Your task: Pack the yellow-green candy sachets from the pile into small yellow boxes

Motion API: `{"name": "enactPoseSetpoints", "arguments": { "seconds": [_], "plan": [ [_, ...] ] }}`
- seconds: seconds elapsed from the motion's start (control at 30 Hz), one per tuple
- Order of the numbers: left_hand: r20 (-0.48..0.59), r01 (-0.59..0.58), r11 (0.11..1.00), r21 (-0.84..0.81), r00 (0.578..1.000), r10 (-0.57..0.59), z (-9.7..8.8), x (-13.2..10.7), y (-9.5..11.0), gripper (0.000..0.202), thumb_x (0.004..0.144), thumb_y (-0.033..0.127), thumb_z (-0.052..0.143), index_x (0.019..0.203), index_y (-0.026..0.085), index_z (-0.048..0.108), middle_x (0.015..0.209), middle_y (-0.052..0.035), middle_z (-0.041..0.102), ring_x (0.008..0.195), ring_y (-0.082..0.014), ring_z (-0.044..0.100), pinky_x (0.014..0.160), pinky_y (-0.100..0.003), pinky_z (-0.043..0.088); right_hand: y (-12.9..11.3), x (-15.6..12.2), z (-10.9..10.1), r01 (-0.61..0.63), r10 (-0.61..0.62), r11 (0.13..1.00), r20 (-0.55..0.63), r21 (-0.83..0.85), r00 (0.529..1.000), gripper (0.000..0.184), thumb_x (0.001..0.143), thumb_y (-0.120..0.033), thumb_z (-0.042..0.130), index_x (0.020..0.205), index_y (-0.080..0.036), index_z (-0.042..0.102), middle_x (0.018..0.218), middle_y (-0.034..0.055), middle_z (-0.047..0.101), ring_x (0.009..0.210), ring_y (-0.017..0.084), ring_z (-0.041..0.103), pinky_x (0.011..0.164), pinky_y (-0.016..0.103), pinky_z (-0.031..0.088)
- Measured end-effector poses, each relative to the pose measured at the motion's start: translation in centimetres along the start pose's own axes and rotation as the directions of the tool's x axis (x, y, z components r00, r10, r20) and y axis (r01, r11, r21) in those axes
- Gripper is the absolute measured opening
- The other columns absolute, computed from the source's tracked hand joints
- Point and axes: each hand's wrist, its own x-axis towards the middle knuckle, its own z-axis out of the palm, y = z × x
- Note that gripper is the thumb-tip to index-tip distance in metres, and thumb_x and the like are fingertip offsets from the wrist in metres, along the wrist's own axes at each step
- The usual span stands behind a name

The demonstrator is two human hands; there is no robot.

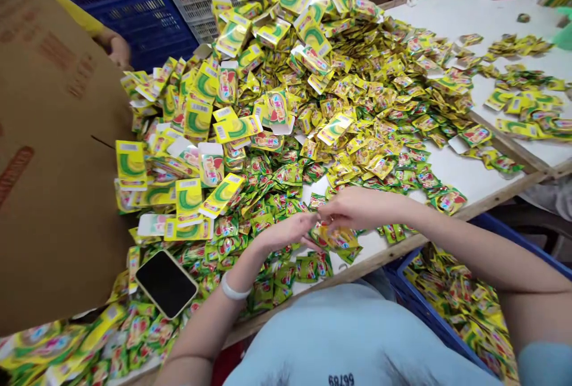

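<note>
gathering step: left hand [286,230] and right hand [357,208] together, pinched on a small stack of sachets [334,236] just above the counter [465,174] edge. next, probably squaring the stack; flat cartons [187,195] lying left of both hands.

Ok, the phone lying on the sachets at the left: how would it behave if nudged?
The phone looks stiff and flat, so it likely slides rather than rolls. It rests tilted on loose glossy sachets, so it may slip toward the table edge.
</note>
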Motion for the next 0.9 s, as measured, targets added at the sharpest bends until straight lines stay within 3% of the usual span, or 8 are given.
{"name": "enactPoseSetpoints", "arguments": {
  "seconds": [0.1, 0.2, 0.3, 0.37, 0.5, 0.67, 0.8, 0.9],
  "plan": [
    [0.042, 0.024, 1.0, -0.007, 0.999, -0.024, 1.3, -0.9, 0.1, 0.046, 0.085, 0.048, 0.068, 0.116, 0.014, 0.066, 0.091, -0.007, 0.069, 0.084, -0.019, 0.067, 0.077, -0.036, 0.061, -0.5, 1.3, 0.6, 0.051, -0.048, 0.996, 0.044, -0.069, 0.998, 0.02, 0.079, -0.007, 0.062, 0.08, -0.025, 0.072, 0.069, -0.0015, 0.066, 0.058, 0.013, 0.052, 0.058, 0.026, 0.034],
    [0.073, 0.066, 0.998, -0.018, 0.995, -0.065, 2.0, -1.8, -0.1, 0.047, 0.083, 0.049, 0.071, 0.113, 0.012, 0.066, 0.091, -0.0082, 0.07, 0.081, -0.0183, 0.068, 0.076, -0.034, 0.059, 0.6, 0.8, 1.5, 0.016, -0.014, 1.0, -0.134, 0.015, 0.991, 0.012, 0.082, -0.017, 0.067, 0.09, -0.024, 0.072, 0.086, 0.0029, 0.07, 0.073, 0.017, 0.06, 0.066, 0.028, 0.045],
    [0.067, 0.121, 0.991, -0.053, 0.991, -0.117, 2.3, -2.4, -0.8, 0.048, 0.079, 0.051, 0.075, 0.107, 0.013, 0.065, 0.091, -0.0079, 0.07, 0.076, -0.0174, 0.068, 0.071, -0.031, 0.059, 2.1, -0.7, 3.9, -0.035, 0.219, 0.924, -0.455, 0.38, 0.863, 0.039, 0.086, -0.038, 0.068, 0.122, -0.025, 0.063, 0.121, 0.0105, 0.065, 0.098, 0.021, 0.064, 0.077, 0.034, 0.054],
    [-0.007, 0.084, 0.992, -0.094, 0.996, -0.085, 2.8, -2.4, -1.5, 0.051, 0.078, 0.055, 0.073, 0.107, 0.014, 0.063, 0.097, -0.0084, 0.07, 0.081, -0.0198, 0.069, 0.072, -0.034, 0.059, 2.7, -1.4, 6.5, 0.029, 0.388, 0.768, -0.501, 0.64, 0.774, 0.058, 0.085, -0.05, 0.067, 0.137, -0.027, 0.053, 0.134, 0.0128, 0.059, 0.112, 0.022, 0.063, 0.084, 0.036, 0.056],
    [-0.241, -0.182, 0.98, 0.085, 0.95, 0.198, 4.5, -1.9, -3.0, 0.038, 0.09, 0.052, 0.06, 0.106, 0.018, 0.064, 0.123, -0.012, 0.066, 0.12, -0.026, 0.059, 0.107, -0.045, 0.046, 2.3, -1.1, 11.1, 0.087, 0.565, 0.503, -0.402, 0.86, 0.721, 0.061, 0.083, -0.056, 0.068, 0.135, -0.026, 0.057, 0.12, 0.0105, 0.068, 0.11, 0.022, 0.065, 0.093, 0.039, 0.055],
    [-0.246, -0.276, 0.874, 0.399, 0.886, 0.392, 5.6, -1.2, -3.4, 0.03, 0.098, 0.041, 0.048, 0.092, 0.019, 0.066, 0.142, -0.013, 0.054, 0.144, -0.026, 0.037, 0.12, -0.044, 0.026, 1.9, -0.3, 11.9, 0.155, 0.592, 0.435, -0.411, 0.887, 0.694, 0.043, 0.077, -0.048, 0.077, 0.112, -0.024, 0.072, 0.097, 0.0046, 0.076, 0.098, 0.022, 0.07, 0.091, 0.039, 0.057],
    [-0.154, -0.27, 0.752, 0.602, 0.884, 0.442, 2.2, -0.6, -0.6, 0.035, 0.101, 0.04, 0.04, 0.121, 0.02, 0.06, 0.139, -0.0143, 0.057, 0.129, -0.0265, 0.053, 0.113, -0.045, 0.037, 3.5, -2.0, 11.2, 0.095, 0.599, 0.588, -0.511, 0.804, 0.617, 0.029, 0.083, -0.04, 0.072, 0.106, -0.023, 0.073, 0.099, 0.0056, 0.076, 0.091, 0.022, 0.071, 0.084, 0.038, 0.059],
    [-0.326, 0.05, 0.463, 0.885, 0.777, 0.538, -3.4, -0.7, 3.2, 0.044, 0.098, 0.04, 0.045, 0.133, 0.014, 0.051, 0.134, -0.0194, 0.058, 0.124, -0.0319, 0.053, 0.11, -0.05, 0.037, 5.5, -4.2, 10.9, -0.072, 0.62, 0.699, -0.554, 0.711, 0.556, 0.03, 0.087, -0.038, 0.066, 0.111, -0.021, 0.07, 0.071, 0.0021, 0.071, 0.06, 0.018, 0.065, 0.054, 0.029, 0.055]
  ]
}}
